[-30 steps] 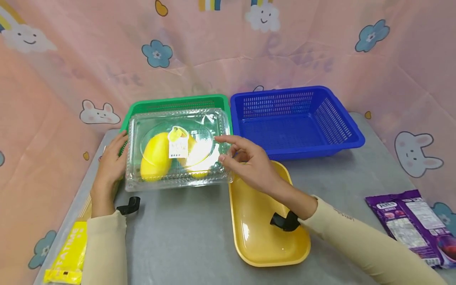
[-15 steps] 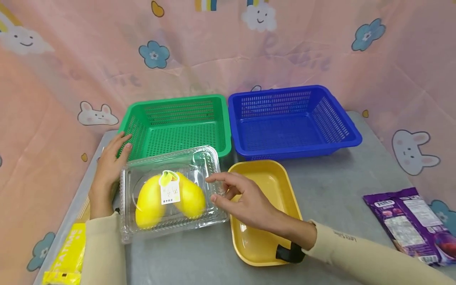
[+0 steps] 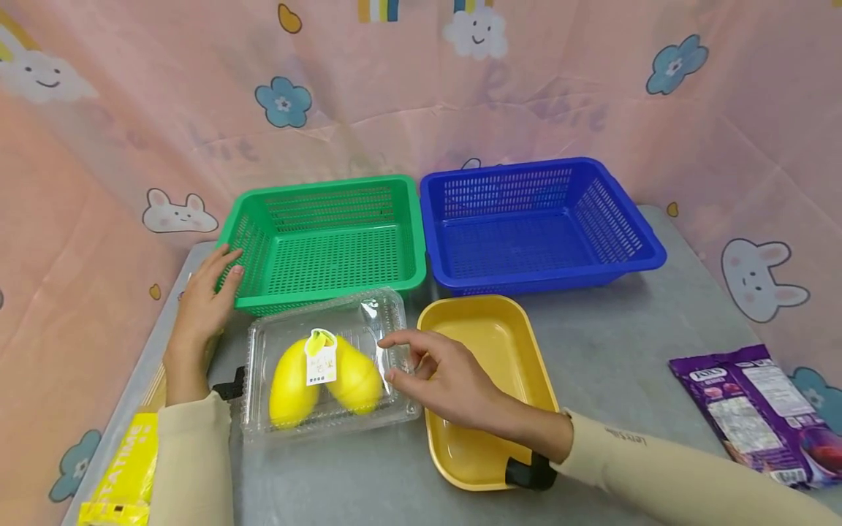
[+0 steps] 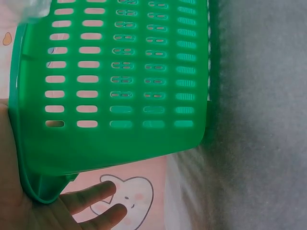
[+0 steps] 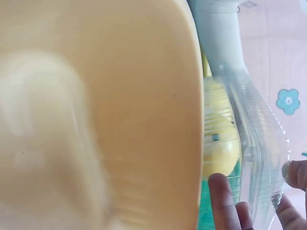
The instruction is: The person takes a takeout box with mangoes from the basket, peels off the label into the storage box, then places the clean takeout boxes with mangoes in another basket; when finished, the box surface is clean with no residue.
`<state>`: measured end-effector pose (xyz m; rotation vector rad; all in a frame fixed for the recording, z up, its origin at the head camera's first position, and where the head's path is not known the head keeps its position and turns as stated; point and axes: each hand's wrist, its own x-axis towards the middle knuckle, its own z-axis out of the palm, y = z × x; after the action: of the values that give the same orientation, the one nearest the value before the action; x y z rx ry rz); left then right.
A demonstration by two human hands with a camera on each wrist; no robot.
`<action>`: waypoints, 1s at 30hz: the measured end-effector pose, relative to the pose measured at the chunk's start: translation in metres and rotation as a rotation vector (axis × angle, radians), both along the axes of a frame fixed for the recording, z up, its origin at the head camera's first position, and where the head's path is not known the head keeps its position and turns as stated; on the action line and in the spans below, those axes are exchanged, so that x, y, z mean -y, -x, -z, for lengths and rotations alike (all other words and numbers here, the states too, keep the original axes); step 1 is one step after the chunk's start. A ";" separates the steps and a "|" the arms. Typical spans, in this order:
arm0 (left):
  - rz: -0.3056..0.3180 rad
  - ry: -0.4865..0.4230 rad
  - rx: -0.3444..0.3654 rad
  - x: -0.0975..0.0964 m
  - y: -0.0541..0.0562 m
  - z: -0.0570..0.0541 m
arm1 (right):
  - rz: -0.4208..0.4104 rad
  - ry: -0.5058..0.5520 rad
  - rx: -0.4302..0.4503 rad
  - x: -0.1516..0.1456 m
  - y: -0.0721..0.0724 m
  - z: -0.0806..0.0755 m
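A clear plastic clamshell box [image 3: 355, 321] with two yellow mango-like fruits [image 3: 293, 386] inside and a label on its lid lies in front of the green basket [image 3: 335, 259]. Whether its underside touches the table, I cannot tell. My right hand [image 3: 447, 376] holds the box by its right edge. In the right wrist view, the thumb [image 5: 297, 175] is at the lid side and a finger [image 5: 221, 199] lies along the body. At the basket's front left corner, my left hand [image 3: 204, 307] rests against the rim, its fingers [image 4: 103, 220] stretched down outside it.
A yellow tray [image 3: 487, 321] stands under my right forearm. Behind it is a blue basket [image 3: 539, 281], beside the green one. A purple packet [image 3: 756, 416] lies at the right, a yellow packet [image 3: 121, 467] at the left edge. A patterned curtain [image 3: 408, 88] backs the table.
The clear box has come down and toward me from above the green basket, with my right hand on it. The basket's inside now shows. My left hand has stayed almost in place.
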<state>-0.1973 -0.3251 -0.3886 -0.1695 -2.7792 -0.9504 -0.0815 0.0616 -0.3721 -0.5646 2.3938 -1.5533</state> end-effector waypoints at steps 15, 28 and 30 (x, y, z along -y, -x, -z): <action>-0.006 0.007 0.010 -0.001 0.001 0.000 | -0.022 -0.091 -0.005 0.001 0.008 0.005; -0.001 -0.001 0.008 0.000 0.000 -0.001 | -0.117 -0.298 -0.060 -0.004 0.014 0.001; 0.004 -0.001 0.007 0.000 0.000 -0.001 | -0.133 -0.332 -0.067 -0.004 0.015 0.000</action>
<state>-0.1972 -0.3252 -0.3879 -0.1718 -2.7860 -0.9552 -0.0963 0.0653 -0.3717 -0.6942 2.5301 -1.0684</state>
